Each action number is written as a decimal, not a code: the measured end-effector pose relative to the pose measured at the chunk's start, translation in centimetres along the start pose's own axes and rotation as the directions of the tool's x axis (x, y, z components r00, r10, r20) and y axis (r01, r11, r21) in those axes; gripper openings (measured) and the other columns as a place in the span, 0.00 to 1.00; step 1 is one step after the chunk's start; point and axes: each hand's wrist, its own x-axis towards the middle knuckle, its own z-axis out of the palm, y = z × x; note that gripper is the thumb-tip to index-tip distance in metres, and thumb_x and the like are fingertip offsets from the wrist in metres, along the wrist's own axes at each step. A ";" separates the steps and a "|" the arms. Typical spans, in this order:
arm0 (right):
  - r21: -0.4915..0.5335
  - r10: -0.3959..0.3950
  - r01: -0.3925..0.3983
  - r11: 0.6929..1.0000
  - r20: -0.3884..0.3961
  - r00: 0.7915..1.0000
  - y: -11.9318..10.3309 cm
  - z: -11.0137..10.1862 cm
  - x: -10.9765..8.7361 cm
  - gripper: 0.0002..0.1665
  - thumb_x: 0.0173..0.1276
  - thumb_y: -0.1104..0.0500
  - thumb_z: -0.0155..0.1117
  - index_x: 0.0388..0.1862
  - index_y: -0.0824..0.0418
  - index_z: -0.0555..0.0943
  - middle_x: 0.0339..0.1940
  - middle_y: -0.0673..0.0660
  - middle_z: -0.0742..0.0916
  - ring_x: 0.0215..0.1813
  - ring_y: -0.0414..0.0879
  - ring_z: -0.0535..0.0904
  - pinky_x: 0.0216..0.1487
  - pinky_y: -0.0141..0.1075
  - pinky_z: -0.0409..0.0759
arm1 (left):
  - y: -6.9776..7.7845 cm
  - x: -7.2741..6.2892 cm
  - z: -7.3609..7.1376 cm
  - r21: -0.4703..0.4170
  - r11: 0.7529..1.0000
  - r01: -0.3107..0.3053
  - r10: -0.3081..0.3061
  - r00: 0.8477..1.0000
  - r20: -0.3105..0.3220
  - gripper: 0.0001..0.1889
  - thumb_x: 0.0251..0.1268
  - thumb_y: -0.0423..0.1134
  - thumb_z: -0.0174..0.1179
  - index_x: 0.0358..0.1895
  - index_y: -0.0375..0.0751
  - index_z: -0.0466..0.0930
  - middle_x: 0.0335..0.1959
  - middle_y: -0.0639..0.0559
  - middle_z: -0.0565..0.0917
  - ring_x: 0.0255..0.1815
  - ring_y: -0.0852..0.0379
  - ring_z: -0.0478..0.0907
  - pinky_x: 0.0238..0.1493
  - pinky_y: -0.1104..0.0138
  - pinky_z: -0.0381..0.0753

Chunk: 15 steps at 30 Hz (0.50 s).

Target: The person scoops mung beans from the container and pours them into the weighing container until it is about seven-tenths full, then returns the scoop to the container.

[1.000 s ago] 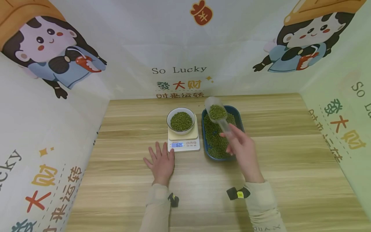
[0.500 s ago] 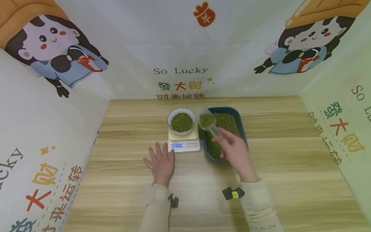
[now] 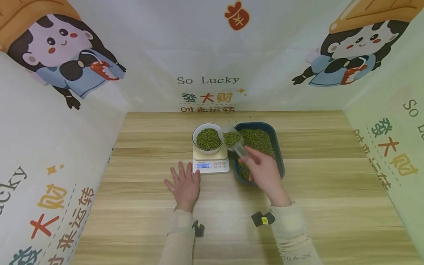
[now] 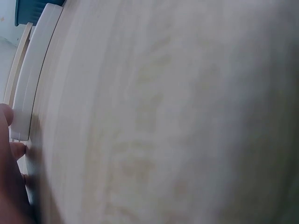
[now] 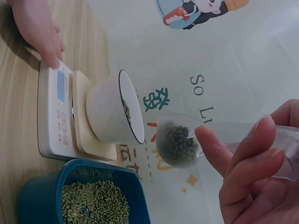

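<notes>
My right hand (image 3: 265,173) grips the handle of a clear plastic scoop (image 5: 175,142) loaded with mung beans (image 5: 180,144). In the head view the scoop's front overlaps the right rim of a white bowl (image 5: 105,112); the right wrist view shows it raised above the bowl. Mung beans partly fill that bowl, which sits on a white kitchen scale (image 3: 212,167) reading 160.5. My left hand (image 3: 186,189) lies flat with spread fingers, its thumb at the scale's front left corner.
A blue bin (image 3: 281,165) of mung beans stands right of the scale, partly under my right hand. A few loose beans lie on the wooden table (image 3: 318,165) near the back. A printed cloth wall (image 3: 265,66) rises behind.
My right hand has carried the loaded scoop leftward from over the bin to the bowl's right rim. The left hand stays put and the reading is still 160.5.
</notes>
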 end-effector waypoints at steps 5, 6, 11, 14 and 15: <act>-0.039 -0.002 0.002 0.999 0.011 1.000 0.0 0.2 0.0 0.25 0.67 0.51 0.50 0.63 0.55 0.67 0.38 0.51 0.85 0.15 0.50 0.73 0.16 0.36 0.71 | 0.0 -0.1 0.0 -0.005 1.000 -0.005 0.005 1.000 -0.002 0.32 0.66 0.62 0.27 0.69 0.53 0.51 0.71 0.47 0.40 0.69 0.40 0.27 0.56 0.39 0.18; -0.044 0.000 0.000 0.999 0.014 1.000 0.1 0.2 0.0 0.26 0.67 0.51 0.50 0.63 0.55 0.67 0.38 0.52 0.85 0.15 0.50 0.73 0.16 0.36 0.71 | 0.0 -0.1 0.0 -0.003 1.000 -0.005 0.005 1.000 -0.001 0.32 0.66 0.62 0.27 0.69 0.53 0.51 0.71 0.47 0.41 0.69 0.40 0.28 0.56 0.39 0.19; -0.065 0.011 -0.009 0.998 0.020 1.000 0.0 0.3 0.1 0.26 0.66 0.50 0.50 0.63 0.54 0.67 0.38 0.51 0.85 0.16 0.53 0.74 0.17 0.37 0.71 | 0.0 -0.1 0.0 0.001 1.000 0.002 -0.002 1.000 -0.001 0.31 0.66 0.62 0.28 0.69 0.55 0.51 0.72 0.48 0.40 0.69 0.41 0.27 0.57 0.39 0.20; -0.089 0.004 -0.002 0.996 0.020 1.000 -0.1 0.4 0.2 0.26 0.66 0.50 0.49 0.63 0.54 0.67 0.38 0.51 0.85 0.15 0.51 0.74 0.18 0.37 0.71 | 0.0 -0.1 0.0 0.001 1.000 0.004 -0.004 1.000 -0.005 0.31 0.66 0.62 0.28 0.69 0.55 0.51 0.72 0.48 0.40 0.69 0.42 0.28 0.57 0.39 0.21; -0.100 0.001 0.000 0.995 0.020 1.000 -0.1 0.4 0.3 0.26 0.66 0.50 0.49 0.63 0.54 0.68 0.38 0.50 0.85 0.15 0.50 0.74 0.18 0.37 0.71 | 0.0 -0.1 0.0 0.003 1.000 0.004 -0.004 1.000 -0.006 0.31 0.66 0.62 0.28 0.69 0.55 0.51 0.72 0.49 0.40 0.69 0.42 0.28 0.57 0.39 0.21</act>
